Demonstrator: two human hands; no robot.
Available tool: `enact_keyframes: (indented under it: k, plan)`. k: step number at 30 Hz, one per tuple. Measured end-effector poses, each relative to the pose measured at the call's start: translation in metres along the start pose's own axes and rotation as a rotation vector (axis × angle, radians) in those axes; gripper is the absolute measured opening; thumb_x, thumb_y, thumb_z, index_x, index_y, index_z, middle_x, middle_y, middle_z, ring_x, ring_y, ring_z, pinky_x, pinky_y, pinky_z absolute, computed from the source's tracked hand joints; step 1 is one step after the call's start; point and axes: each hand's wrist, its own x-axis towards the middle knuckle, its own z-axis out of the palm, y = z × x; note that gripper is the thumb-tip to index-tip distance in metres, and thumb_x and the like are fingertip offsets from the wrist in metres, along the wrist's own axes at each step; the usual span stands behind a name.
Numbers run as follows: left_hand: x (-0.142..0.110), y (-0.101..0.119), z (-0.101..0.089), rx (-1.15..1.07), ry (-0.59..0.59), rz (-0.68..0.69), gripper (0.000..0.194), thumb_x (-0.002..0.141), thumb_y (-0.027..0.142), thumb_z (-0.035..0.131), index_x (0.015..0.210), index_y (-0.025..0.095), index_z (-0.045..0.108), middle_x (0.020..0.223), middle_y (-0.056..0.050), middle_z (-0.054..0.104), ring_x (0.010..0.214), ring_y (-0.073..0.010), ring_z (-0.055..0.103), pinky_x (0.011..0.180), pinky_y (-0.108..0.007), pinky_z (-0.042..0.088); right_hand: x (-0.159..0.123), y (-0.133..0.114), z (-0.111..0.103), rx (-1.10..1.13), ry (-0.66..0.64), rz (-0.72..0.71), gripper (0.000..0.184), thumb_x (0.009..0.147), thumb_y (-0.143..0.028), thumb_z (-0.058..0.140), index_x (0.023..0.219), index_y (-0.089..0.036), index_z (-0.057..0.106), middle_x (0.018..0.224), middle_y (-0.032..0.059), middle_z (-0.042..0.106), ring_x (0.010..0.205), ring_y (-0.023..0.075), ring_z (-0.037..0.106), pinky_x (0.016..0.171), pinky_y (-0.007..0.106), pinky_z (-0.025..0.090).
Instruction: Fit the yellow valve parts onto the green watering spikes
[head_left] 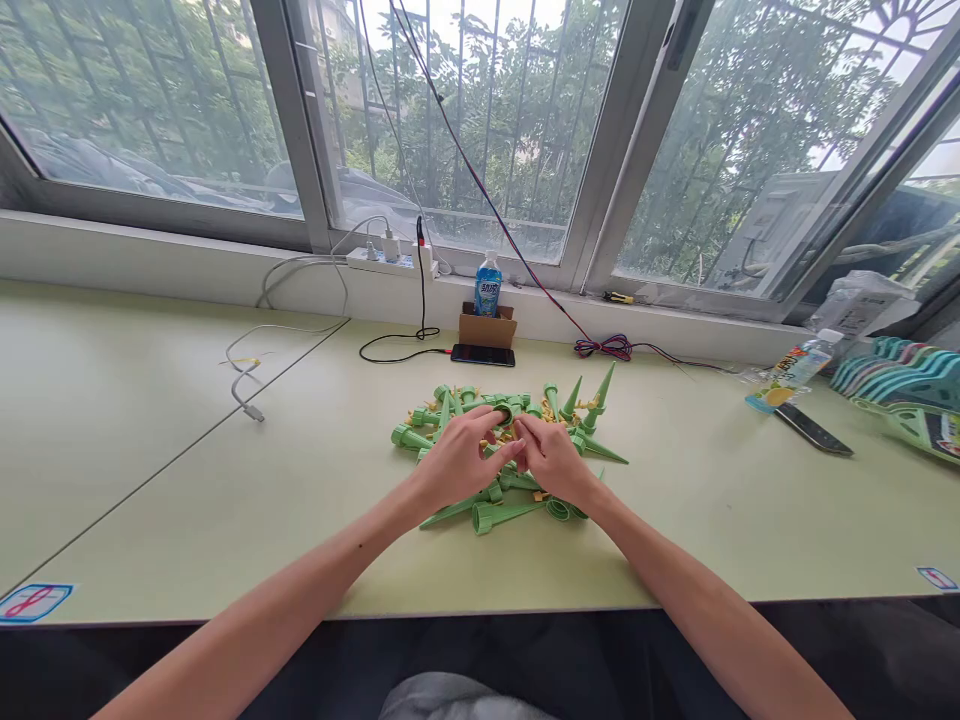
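A pile of green plastic plant-watering spikes (504, 517), with hollow round ends and pointed tips, lies on the table before me. Small yellow pieces (589, 404) are mixed in among them. My left hand (466, 458) is closed over the pile, its fingers around the open round end of one green spike (505, 410). Right beside it, my right hand (556, 462) is closed in a pinch close to that same end. What the right fingertips hold is hidden. Several spikes stick out around both hands, and some point up at the right.
Behind the pile, a phone (482, 355) lies by a small cardboard box (487, 330) with a blue bottle (487, 285). Cables (604, 346) run along the sill. At right are a drink bottle (795, 372), a dark phone (814, 430) and stacked plastic hangers (900, 375).
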Motion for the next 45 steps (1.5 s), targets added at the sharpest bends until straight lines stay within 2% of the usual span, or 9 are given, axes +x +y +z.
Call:
enact_keyframes:
  k: [14,23,30,39,45]
  plan:
    - [-0.0003,0.0013,-0.0006,-0.023,0.007,-0.001,0.025,0.093,0.043,0.057,0.087,0.019,0.059,0.085,-0.003,0.056,0.077,-0.0182,0.062,0.064,-0.03,0.051,0.0029,-0.0011,-0.0027,0.181,-0.026,0.089,0.034,0.103,-0.04,0.041,0.073,-0.023,0.044,0.052,-0.0031,0.055,0.047,0.0159,0.059,0.051,0.028,0.046]
    - [0.0002,0.0024,-0.001,-0.035,0.024,0.015,0.022,0.092,0.041,0.059,0.091,0.018,0.061,0.084,-0.003,0.057,0.076,-0.0171,0.06,0.063,-0.029,0.052,0.0037,0.0028,-0.0034,0.333,-0.044,0.105,0.038,0.101,-0.049,0.046,0.074,-0.022,0.048,0.055,-0.0029,0.056,0.047,0.0154,0.059,0.048,0.028,0.046]
    - [-0.0007,0.0021,-0.0009,-0.049,0.033,0.024,0.018,0.09,0.036,0.063,0.092,0.018,0.061,0.084,-0.002,0.057,0.078,-0.0166,0.06,0.062,-0.027,0.053,0.005,-0.0032,-0.0055,0.474,-0.058,0.164,0.04,0.095,-0.055,0.054,0.074,-0.02,0.053,0.059,-0.0022,0.057,0.045,0.0142,0.058,0.047,0.028,0.047]
    - [-0.0004,0.0043,-0.0018,-0.066,0.03,0.046,0.018,0.091,0.036,0.061,0.091,0.018,0.06,0.084,-0.002,0.057,0.078,-0.0157,0.059,0.06,-0.026,0.053,0.0048,-0.0051,-0.0058,0.651,-0.08,0.222,0.038,0.091,-0.054,0.061,0.074,-0.019,0.057,0.061,-0.0016,0.058,0.048,0.0127,0.055,0.046,0.027,0.049]
    - [-0.0015,0.0032,-0.0001,-0.068,0.024,0.041,0.019,0.093,0.037,0.059,0.091,0.019,0.06,0.086,-0.002,0.056,0.078,-0.0156,0.06,0.062,-0.027,0.054,0.005,-0.0032,-0.0044,0.588,-0.062,0.196,0.039,0.09,-0.053,0.061,0.072,-0.02,0.055,0.06,-0.0017,0.058,0.048,0.0128,0.056,0.045,0.026,0.047]
